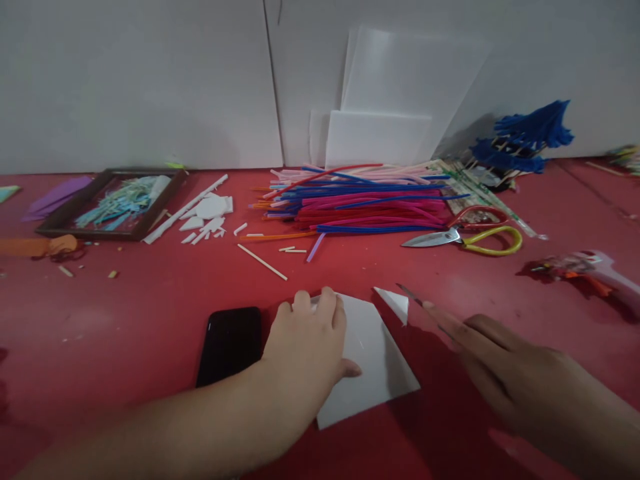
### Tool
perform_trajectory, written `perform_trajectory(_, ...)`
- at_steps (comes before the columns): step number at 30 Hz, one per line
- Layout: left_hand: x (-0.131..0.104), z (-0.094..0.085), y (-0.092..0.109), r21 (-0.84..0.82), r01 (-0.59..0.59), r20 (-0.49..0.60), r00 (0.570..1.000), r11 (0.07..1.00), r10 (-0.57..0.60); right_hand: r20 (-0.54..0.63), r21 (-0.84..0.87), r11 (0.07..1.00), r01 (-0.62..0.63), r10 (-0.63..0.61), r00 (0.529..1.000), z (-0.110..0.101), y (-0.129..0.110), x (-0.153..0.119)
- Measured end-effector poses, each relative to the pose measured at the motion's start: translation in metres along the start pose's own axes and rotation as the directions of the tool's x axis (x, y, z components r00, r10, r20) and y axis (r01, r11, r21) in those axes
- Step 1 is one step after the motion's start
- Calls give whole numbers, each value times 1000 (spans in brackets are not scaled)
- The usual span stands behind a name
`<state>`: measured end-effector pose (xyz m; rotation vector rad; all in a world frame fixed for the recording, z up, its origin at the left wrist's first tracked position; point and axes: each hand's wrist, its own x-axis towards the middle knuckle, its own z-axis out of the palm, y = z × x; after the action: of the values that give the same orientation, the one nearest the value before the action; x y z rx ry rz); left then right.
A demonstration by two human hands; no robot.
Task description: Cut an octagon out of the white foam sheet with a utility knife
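On the red table lies a white board piece (370,360) with angled edges. My left hand (313,343) presses down on its left part, fingers close together at the far edge and thumb out to the right. A thin pointed blade (411,294) sticks out from my right hand (493,353), whose fingers are closed round it. The blade's tip points up and left, just past a small white triangle (395,303) that is separate from the board. A black phone (233,343) rests left of my left hand, partly behind my forearm.
Colourful pipe cleaners (360,200) and scissors (467,238) lie farther back. White scraps (210,210) and a brown frame (55,227) are at the left. A glue gun (595,267) sits at the right, before blue fringed pieces (535,127). White sheets (410,77) lean on the wall.
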<state>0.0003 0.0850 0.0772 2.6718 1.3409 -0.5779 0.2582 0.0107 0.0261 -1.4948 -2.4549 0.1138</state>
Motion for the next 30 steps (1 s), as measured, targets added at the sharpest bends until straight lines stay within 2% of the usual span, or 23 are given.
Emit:
perform_trajectory(2,-4,0,4,20,47,39,998,999,-47,19,23,1000,-17,17,1000,2,-10,6)
perform_trajectory(4,-8,1,7,26,46,74,996,999,-48,43,95,994,-47,43,998,3,-23,11)
perform_trajectory(8,-12,8,9,47,-34,21,999,998,33,114,142,985,-98,82,990,8,-37,17)
perform_trajectory(11,-10,13,9,46,-152,-9,988,987,153,137,173,980,-102,78,987,10,-36,21)
perform_trajectory(16,-3,13,8,39,-290,23,957,956,290,163,214,973,-91,56,985,7,-34,28)
perform_trajectory(22,0,8,7,51,-325,9,946,944,325,201,208,976,-69,27,979,6,-31,33)
perform_trajectory(30,2,8,5,80,-356,-33,932,931,360,155,80,995,55,-67,986,9,-29,32)
